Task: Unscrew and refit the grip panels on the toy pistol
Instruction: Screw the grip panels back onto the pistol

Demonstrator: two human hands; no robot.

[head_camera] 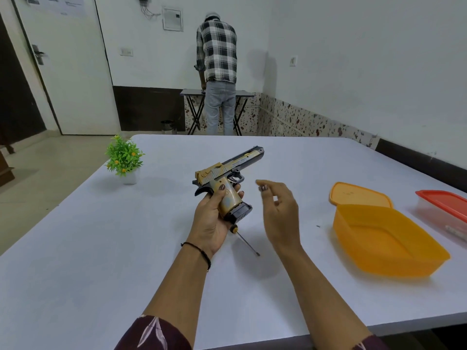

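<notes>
- Held the toy pistol (228, 170) in the air a little above the white bench (101, 248), near its middle, with the muzzle pointing away and to the right.
- Wrapped the left hand (212, 221) round the handle from behind, with the thumb pressed on the gold grip panel (227, 198) and some fingertips showing on the far side.
- Had the right hand (279, 210) free just beside the pistol, not touching it, with the fingers loosely bent and nothing in them.
- Saw a screwdriver (246, 242) lying on the bench just under the left hand, its yellow and black handle end partly hidden.
- Judged the pistol to be light and stiff, probably hollow plastic, and its glossy paint perhaps a little slippery.
- Judged the better hold to be on the slide and frame above the handle, because the present hold covered the panel to be unscrewed.
- Expected small screws, easy to lose, and found an open orange tub (384, 243) near on the right as a possible place for them.
- Noticed a line of small marking on the slide and a round emblem on the grip panel, but could read neither.
- Found no brand name or label that could be read anywhere else.
</notes>
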